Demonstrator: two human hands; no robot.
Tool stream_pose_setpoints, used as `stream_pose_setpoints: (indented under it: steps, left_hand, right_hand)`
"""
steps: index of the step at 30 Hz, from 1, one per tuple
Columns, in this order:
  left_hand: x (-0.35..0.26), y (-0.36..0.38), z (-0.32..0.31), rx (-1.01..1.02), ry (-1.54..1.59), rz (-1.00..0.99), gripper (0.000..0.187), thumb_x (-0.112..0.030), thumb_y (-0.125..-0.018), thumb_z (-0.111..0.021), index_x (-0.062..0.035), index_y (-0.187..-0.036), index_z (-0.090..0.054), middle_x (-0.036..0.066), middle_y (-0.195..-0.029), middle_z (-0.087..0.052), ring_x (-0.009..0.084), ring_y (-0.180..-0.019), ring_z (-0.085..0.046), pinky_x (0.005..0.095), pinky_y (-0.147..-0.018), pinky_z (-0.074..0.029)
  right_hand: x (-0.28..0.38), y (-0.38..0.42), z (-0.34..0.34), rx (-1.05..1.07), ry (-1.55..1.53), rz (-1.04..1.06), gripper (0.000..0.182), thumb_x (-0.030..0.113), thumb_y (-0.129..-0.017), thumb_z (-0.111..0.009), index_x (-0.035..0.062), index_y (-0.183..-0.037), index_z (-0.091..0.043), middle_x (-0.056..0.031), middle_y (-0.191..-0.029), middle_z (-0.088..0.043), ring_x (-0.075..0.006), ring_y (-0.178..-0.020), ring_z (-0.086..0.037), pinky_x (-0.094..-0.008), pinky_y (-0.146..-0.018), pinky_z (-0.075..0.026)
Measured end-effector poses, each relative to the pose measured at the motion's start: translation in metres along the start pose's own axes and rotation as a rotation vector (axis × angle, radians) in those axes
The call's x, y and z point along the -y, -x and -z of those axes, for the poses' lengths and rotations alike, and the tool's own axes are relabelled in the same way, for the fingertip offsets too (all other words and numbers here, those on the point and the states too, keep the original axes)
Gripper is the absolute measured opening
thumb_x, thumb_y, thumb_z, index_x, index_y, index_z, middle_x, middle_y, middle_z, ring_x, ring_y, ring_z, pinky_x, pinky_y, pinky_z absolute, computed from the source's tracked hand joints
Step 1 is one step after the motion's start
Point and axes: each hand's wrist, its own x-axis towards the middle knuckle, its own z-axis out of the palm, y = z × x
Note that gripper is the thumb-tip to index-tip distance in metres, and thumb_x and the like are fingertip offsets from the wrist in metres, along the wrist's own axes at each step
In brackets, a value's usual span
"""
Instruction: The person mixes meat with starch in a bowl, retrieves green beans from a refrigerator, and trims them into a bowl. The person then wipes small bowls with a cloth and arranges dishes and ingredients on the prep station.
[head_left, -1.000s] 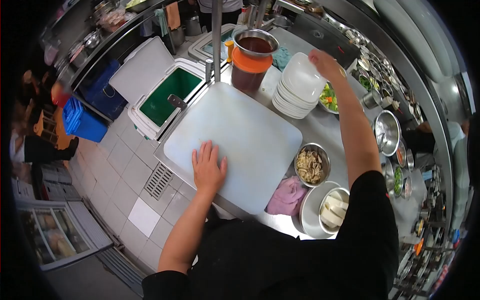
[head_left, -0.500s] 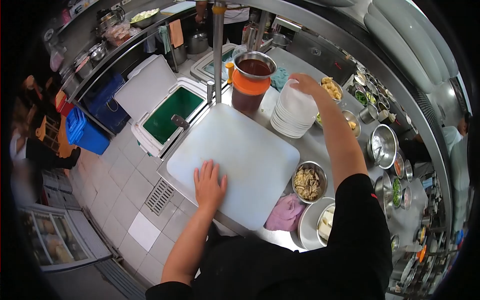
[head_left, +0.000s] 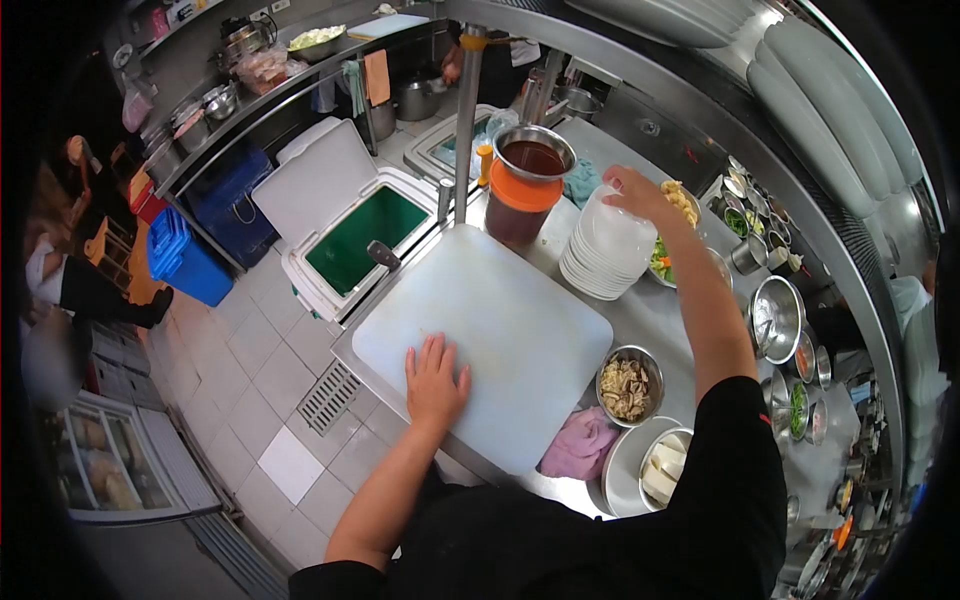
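My left hand (head_left: 436, 385) lies flat with its fingers spread on a white cutting board (head_left: 490, 320). Beyond the board's far right corner stands a stack of white plastic bowls or containers (head_left: 606, 250). At the top of that stack is my right hand (head_left: 635, 192), its fingers and thumb closed on the uppermost translucent piece. A steel bowl of dark red liquid (head_left: 533, 157) rests on an orange-lidded container (head_left: 523, 190) left of the stack. Near the board's right edge sit a bowl of mushrooms (head_left: 628, 388) and a pink cloth (head_left: 580, 443).
An open cooler (head_left: 365, 235) with a green interior stands beyond the counter's left edge. A metal post (head_left: 468, 120) rises behind the board. Many steel bowls, one of them large (head_left: 777, 318), line the right side. Another person's arm (head_left: 453, 66) shows at the back.
The whole view has shifted, so the board, stack and bowls appear slightly farther right and lower. My right hand remains at the top of the stack, and my left hand remains flat on the board.
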Motion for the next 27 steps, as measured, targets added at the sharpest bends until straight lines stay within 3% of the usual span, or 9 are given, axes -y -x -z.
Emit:
stream_pose_setpoints:
  steps: [1,2,5,11,18,27]
  left_hand:
    - [0.0,0.0,0.0,-0.01,-0.003,-0.002,0.043,-0.026,-0.086,-0.065,-0.0042,-0.123,-0.059,0.014,-0.141,-0.05,0.0288,-0.136,-0.04,0.0508,-0.116,-0.022]
    - [0.0,0.0,0.001,-0.011,-0.001,-0.001,0.043,-0.026,-0.086,-0.065,-0.0044,-0.123,-0.059,0.014,-0.141,-0.05,0.0287,-0.136,-0.04,0.0508,-0.116,-0.022]
    - [-0.002,0.001,0.004,-0.001,0.012,0.001,0.043,-0.026,-0.086,-0.065,-0.0046,-0.123,-0.059,0.014,-0.141,-0.05,0.0286,-0.136,-0.04,0.0508,-0.116,-0.022]
    - [-0.004,-0.002,0.004,0.003,0.022,-0.007,0.044,-0.026,-0.085,-0.065,-0.0042,-0.123,-0.058,0.014,-0.141,-0.049,0.0291,-0.137,-0.039,0.0503,-0.116,-0.021]
    - [-0.005,-0.002,0.003,-0.001,0.008,-0.015,0.044,-0.025,-0.085,-0.066,-0.0033,-0.123,-0.058,0.015,-0.141,-0.049,0.0302,-0.136,-0.04,0.0504,-0.115,-0.023]
    - [-0.006,-0.001,-0.001,-0.018,-0.003,-0.037,0.04,-0.026,-0.086,-0.065,-0.0042,-0.12,-0.061,0.015,-0.137,-0.052,0.0299,-0.136,-0.041,0.0525,-0.115,-0.022]
  right_hand:
    - [0.008,0.002,-0.005,-0.154,-0.005,-0.033,0.025,0.022,-0.084,-0.07,0.0136,-0.107,-0.066,-0.0116,-0.096,-0.067,-0.0276,-0.094,-0.063,-0.0394,-0.083,-0.049]
    - [-0.003,-0.002,-0.014,-0.168,-0.002,0.031,0.028,0.024,-0.083,-0.071,0.0131,-0.109,-0.066,-0.0135,-0.096,-0.066,-0.0289,-0.096,-0.063,-0.0389,-0.085,-0.049]
    - [-0.013,-0.007,-0.022,-0.056,0.081,0.055,0.029,0.026,-0.082,-0.071,0.0109,-0.107,-0.067,-0.0143,-0.093,-0.065,-0.0305,-0.094,-0.063,-0.04,-0.083,-0.049]
    - [-0.012,0.001,-0.011,-0.1,0.076,-0.082,0.022,0.026,-0.083,-0.07,0.0062,-0.094,-0.067,-0.0136,-0.088,-0.067,-0.0308,-0.086,-0.064,-0.0407,-0.074,-0.049]
    - [-0.015,0.006,0.004,-0.063,0.097,-0.064,0.024,0.026,-0.086,-0.069,0.0047,-0.097,-0.065,-0.0134,-0.086,-0.066,-0.0276,-0.082,-0.063,-0.0381,-0.072,-0.048]
    - [-0.037,0.034,0.012,-0.184,-0.005,-0.247,0.022,0.025,-0.088,-0.068,0.0041,-0.094,-0.065,-0.0106,-0.088,-0.068,-0.0232,-0.084,-0.065,-0.0357,-0.074,-0.05]
